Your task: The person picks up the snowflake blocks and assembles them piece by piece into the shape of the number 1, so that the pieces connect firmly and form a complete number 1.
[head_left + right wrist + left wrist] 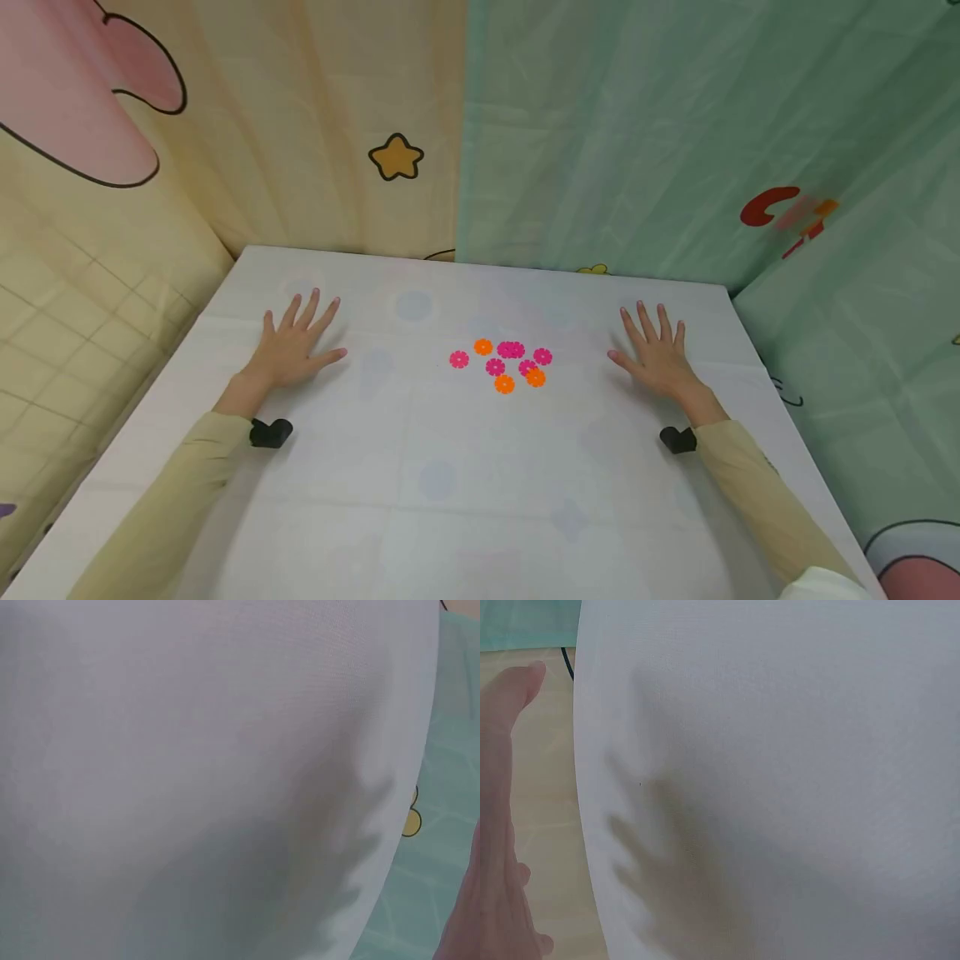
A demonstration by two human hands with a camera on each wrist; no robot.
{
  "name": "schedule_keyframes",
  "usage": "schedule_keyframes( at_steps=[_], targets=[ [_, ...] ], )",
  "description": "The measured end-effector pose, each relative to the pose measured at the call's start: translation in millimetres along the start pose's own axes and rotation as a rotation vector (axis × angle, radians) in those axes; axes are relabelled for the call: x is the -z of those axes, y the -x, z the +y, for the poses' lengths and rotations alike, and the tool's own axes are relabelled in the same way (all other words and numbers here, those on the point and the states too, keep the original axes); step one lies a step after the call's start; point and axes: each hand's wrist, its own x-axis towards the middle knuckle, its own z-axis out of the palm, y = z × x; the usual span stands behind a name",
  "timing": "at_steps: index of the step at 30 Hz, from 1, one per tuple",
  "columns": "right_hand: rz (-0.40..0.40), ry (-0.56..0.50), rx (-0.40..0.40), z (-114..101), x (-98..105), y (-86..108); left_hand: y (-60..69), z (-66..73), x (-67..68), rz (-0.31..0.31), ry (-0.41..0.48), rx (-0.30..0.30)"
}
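Observation:
Small round discs with scalloped edges, like flowers or fruit slices, lie in a loose cluster mid-table in the head view. Several are pink, such as the leftmost pink disc; three are orange, such as the lowest orange disc. Some overlap. Left of them, my left hand is held over the table with fingers spread, holding nothing. My right hand is likewise spread on the other side, apart from the discs. Both wrist views show hand shadows on white cloth; only a sliver of the right hand appears there.
A white cloth covers the table. Behind it hang a yellow curtain and a green curtain, with more fabric along both sides. A black wrist device is on the left wrist, another black device on the right.

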Motion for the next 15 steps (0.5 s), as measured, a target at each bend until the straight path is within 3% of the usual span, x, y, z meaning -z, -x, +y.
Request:
schedule_keyframes(
  at_steps=[9,15],
  targets=[
    [0.013,-0.006,0.024,-6.7,1.8,0.2,-8.5,8.2,-3.9,0.044,0.029,-0.012],
    [0.08,0.003,0.073,-14.9,5.4,1.1,-17.8,25.2,-4.9,0.09,0.054,-0.05]
  ],
)
